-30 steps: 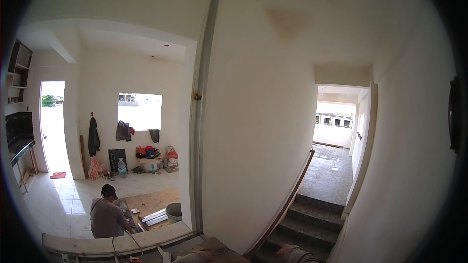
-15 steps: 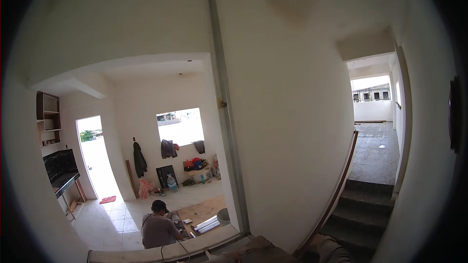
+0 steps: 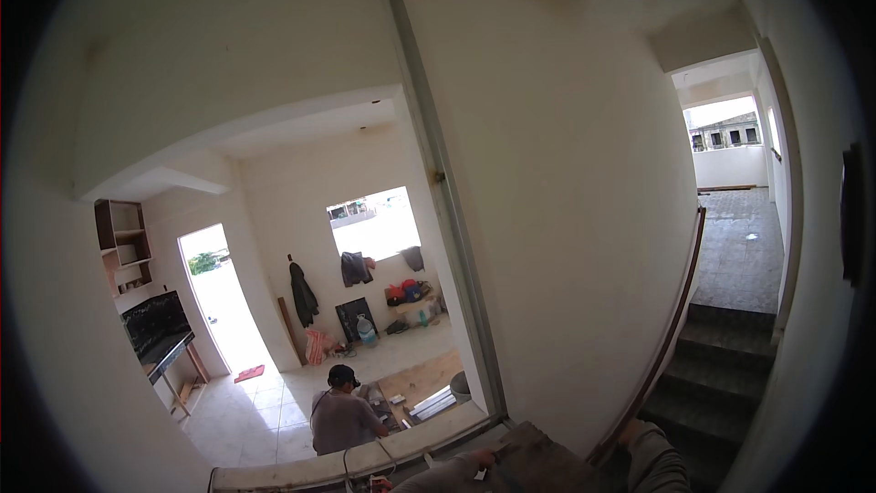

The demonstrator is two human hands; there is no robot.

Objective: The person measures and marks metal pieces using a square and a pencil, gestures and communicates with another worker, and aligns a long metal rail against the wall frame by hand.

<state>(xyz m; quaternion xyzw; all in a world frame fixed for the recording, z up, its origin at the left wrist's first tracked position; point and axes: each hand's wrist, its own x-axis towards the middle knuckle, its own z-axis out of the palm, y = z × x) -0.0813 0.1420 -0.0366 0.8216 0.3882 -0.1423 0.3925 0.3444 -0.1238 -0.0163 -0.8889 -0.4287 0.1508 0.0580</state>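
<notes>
At the lower edge, my left forearm reaches right, and my left hand [image 3: 484,459] lies at the left part of a dark, worn wooden board [image 3: 543,458]. Its fingers are small and dim, so I cannot make out their pose or anything in them. My right hand [image 3: 631,434], below a grey sleeve, is beside the lower end of the brown handrail [image 3: 671,329], right of the board. Its fingers are mostly hidden. A thin cable [image 3: 347,464] loops over the ledge [image 3: 301,473] left of my left arm.
Beyond the wall opening, a person in a cap [image 3: 342,411] sits low beside metal strips [image 3: 433,404] and a grey bucket [image 3: 460,388]. A grey metal channel [image 3: 438,164] runs up the opening's edge. Dark steps [image 3: 725,365] rise at right towards a tiled floor [image 3: 739,251].
My view has turned and tilted, so the room now appears farther right and slanted. More of the board and both my arms shows. The seated person stays in about the same place.
</notes>
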